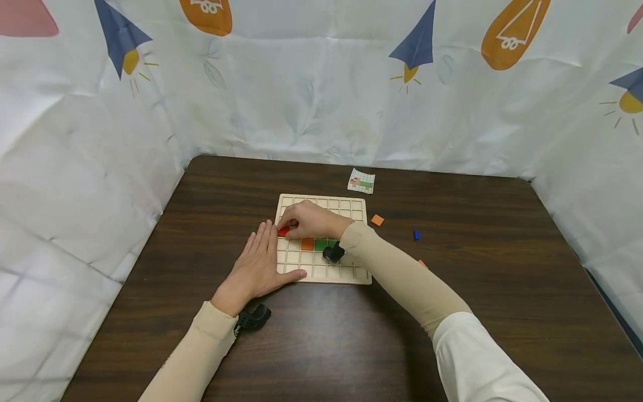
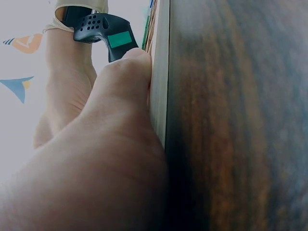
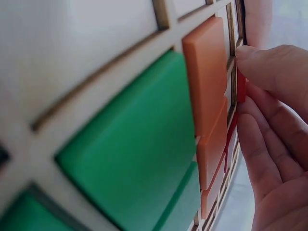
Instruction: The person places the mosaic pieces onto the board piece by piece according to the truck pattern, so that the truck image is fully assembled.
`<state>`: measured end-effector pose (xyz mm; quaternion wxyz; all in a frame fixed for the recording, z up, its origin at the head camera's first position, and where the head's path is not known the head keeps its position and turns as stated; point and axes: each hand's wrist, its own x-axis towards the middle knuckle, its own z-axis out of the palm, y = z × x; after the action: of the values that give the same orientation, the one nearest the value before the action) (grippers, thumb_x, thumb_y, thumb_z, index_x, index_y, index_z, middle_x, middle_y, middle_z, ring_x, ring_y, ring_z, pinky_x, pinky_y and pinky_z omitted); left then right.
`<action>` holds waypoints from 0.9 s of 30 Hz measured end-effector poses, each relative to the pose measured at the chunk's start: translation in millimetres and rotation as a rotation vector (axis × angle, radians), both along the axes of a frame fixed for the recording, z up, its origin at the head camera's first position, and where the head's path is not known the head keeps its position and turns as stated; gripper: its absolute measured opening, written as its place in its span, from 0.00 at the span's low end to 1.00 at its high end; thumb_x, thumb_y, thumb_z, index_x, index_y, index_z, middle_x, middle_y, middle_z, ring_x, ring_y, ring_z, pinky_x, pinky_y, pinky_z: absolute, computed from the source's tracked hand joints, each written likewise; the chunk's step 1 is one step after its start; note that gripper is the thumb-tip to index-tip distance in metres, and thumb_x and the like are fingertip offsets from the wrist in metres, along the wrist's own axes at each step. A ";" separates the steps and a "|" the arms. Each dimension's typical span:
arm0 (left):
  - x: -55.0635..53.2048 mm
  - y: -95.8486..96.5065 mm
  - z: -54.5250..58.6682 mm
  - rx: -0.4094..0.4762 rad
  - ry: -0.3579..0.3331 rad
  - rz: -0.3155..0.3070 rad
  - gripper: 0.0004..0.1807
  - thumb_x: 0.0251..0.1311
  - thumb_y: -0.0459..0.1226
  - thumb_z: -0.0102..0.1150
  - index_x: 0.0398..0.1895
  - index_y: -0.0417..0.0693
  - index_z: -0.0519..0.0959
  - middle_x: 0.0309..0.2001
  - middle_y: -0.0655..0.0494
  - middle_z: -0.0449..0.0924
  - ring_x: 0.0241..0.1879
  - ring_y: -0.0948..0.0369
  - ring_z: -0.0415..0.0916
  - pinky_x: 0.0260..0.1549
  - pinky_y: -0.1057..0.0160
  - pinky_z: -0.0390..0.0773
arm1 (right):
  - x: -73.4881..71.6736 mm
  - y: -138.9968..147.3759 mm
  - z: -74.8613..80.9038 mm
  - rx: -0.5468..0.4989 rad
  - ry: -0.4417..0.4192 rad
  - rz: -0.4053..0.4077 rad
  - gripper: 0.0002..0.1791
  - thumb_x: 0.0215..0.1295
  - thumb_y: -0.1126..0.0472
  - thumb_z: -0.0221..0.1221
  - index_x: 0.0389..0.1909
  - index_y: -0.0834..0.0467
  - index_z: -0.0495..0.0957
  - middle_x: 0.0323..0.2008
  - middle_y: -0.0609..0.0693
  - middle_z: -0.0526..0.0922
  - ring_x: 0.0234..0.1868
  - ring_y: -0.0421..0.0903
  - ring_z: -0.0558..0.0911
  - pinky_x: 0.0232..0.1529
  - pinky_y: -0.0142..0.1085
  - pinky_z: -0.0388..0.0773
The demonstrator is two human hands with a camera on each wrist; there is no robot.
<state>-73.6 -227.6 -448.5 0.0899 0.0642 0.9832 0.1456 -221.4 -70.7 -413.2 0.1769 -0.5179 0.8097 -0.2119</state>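
Note:
A pale wooden grid board (image 1: 361, 277) lies on the table. My left hand (image 1: 255, 267) rests flat along its left edge, fingers straight, with the thumb over the front left corner. My right hand (image 1: 312, 219) reaches across the board and pinches a red tile (image 3: 242, 90) between thumb and fingers at the left side. Another red tile (image 3: 231, 135) shows in the right wrist view, beside several orange tiles (image 3: 207, 72) set in the grid. Green tiles (image 3: 139, 139) sit next to the orange ones. The right forearm and hand hide part of the board in the head view.
A small printed pattern card (image 1: 361, 181) lies behind the board. To the right are a loose orange tile (image 1: 377, 220) and a small blue piece (image 1: 417, 235). Another orange piece (image 1: 422, 263) is partly hidden by the right sleeve. A patterned curtain (image 1: 321, 95) hangs behind the table.

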 end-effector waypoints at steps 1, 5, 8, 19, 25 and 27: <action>0.1 0.1 0.1 0.002 0.001 0.001 0.72 0.57 0.78 0.51 0.83 0.35 0.37 0.85 0.37 0.32 0.86 0.42 0.33 0.83 0.39 0.43 | -0.3 0.3 -0.2 -0.002 -0.002 0.002 0.16 0.68 0.60 0.66 0.55 0.52 0.87 0.50 0.46 0.89 0.46 0.40 0.84 0.51 0.30 0.81; 0.4 0.7 0.7 0.008 0.000 0.002 0.71 0.57 0.77 0.52 0.83 0.35 0.37 0.85 0.37 0.32 0.86 0.42 0.33 0.83 0.38 0.43 | -1.8 1.3 -1.8 -0.014 -0.002 0.008 0.16 0.68 0.60 0.66 0.55 0.52 0.88 0.50 0.46 0.89 0.46 0.39 0.84 0.51 0.29 0.81; 0.2 1.2 1.3 0.008 0.000 0.001 0.71 0.57 0.77 0.53 0.84 0.35 0.37 0.85 0.37 0.32 0.86 0.42 0.33 0.83 0.38 0.43 | -2.3 2.5 -2.6 -0.026 -0.002 0.006 0.16 0.68 0.61 0.65 0.55 0.52 0.88 0.49 0.46 0.89 0.45 0.39 0.84 0.50 0.29 0.81; -0.1 1.8 2.7 0.004 0.001 0.000 0.71 0.58 0.76 0.54 0.83 0.34 0.37 0.85 0.37 0.32 0.86 0.42 0.33 0.83 0.39 0.43 | -2.2 4.8 -2.2 -0.038 -0.014 0.004 0.15 0.70 0.63 0.62 0.55 0.53 0.87 0.50 0.47 0.89 0.47 0.38 0.85 0.51 0.29 0.82; 0.5 1.0 2.2 0.000 0.003 0.002 0.71 0.57 0.77 0.53 0.83 0.34 0.38 0.85 0.37 0.33 0.86 0.42 0.34 0.83 0.39 0.44 | -2.5 4.7 -2.2 -0.047 -0.007 0.001 0.16 0.70 0.64 0.61 0.55 0.53 0.87 0.49 0.47 0.89 0.46 0.38 0.86 0.51 0.29 0.82; 0.8 0.7 2.2 0.000 -0.001 0.003 0.71 0.57 0.77 0.53 0.83 0.34 0.38 0.85 0.37 0.32 0.86 0.42 0.33 0.83 0.39 0.44 | -2.6 5.1 -2.3 -0.050 0.001 -0.005 0.15 0.70 0.64 0.61 0.54 0.53 0.87 0.48 0.47 0.90 0.46 0.39 0.86 0.52 0.30 0.83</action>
<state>-72.8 -227.0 -446.2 0.0902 0.0625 0.9832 0.1457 -224.0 -65.6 -415.5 0.1630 -0.5203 0.8054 -0.2324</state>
